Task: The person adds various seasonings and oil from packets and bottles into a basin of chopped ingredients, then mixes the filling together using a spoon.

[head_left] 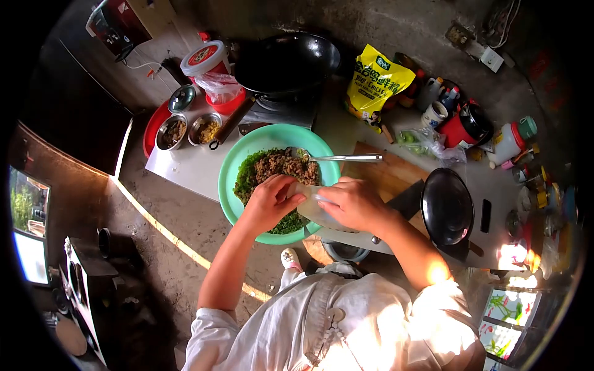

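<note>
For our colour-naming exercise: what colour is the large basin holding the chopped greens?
Pale mint green; the basin shows best in the head view.

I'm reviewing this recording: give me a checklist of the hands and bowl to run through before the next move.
1. Pale, thin sheet held by both the left hand and the right hand: ok.
2. Inside of the sheet visible: cannot tell what, if anything, it holds; the fingers cover part of it.
3. Brown, crumbly filling and finely chopped greens in the round, light-green bowl: ok, both present.
4. Filling and greens evenly mixed: not ok; they show as separate patches.
5. Silver metal spoon free of both hands: ok, its handle crosses the bowl's right rim.
</note>
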A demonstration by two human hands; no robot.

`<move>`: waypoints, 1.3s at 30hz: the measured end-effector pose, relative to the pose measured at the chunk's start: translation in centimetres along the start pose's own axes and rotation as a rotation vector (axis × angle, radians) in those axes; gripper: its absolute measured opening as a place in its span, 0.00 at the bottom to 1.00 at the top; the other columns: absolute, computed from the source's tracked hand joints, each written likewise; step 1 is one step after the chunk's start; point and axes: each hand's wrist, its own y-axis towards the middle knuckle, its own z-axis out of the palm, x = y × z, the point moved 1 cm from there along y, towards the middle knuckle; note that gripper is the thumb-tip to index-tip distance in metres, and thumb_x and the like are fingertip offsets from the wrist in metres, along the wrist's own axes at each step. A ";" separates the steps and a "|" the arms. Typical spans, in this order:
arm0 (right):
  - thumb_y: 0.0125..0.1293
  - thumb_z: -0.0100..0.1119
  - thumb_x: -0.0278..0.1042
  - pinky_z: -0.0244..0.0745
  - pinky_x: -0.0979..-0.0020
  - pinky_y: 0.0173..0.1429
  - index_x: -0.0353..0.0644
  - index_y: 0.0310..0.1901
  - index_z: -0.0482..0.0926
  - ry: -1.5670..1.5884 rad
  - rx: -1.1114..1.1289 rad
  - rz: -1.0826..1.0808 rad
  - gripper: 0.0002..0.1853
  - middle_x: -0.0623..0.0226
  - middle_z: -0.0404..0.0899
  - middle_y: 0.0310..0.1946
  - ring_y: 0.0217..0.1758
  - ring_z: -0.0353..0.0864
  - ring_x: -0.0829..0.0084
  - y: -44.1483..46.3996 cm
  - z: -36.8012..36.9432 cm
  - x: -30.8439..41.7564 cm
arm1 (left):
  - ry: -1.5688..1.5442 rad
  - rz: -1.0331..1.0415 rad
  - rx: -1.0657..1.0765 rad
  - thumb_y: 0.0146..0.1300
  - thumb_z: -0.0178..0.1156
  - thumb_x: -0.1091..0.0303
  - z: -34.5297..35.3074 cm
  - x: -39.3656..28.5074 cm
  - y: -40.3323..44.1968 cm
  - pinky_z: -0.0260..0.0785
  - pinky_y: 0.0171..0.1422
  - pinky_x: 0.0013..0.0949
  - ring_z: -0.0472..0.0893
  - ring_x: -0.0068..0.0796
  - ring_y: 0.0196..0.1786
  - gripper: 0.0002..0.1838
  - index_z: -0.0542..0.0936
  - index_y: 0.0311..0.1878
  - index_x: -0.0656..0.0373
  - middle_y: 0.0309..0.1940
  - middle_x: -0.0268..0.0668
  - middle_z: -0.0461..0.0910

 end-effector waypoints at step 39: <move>0.50 0.60 0.33 0.65 0.64 0.26 0.42 0.23 0.71 0.190 -0.210 -0.391 0.08 0.64 0.68 0.16 0.22 0.68 0.63 -7.3 -12.7 -13.1 | 0.519 -0.037 -0.115 0.51 0.64 0.68 13.4 -14.4 6.9 0.64 0.25 0.30 0.71 0.30 0.22 0.17 0.72 0.42 0.65 0.25 0.40 0.73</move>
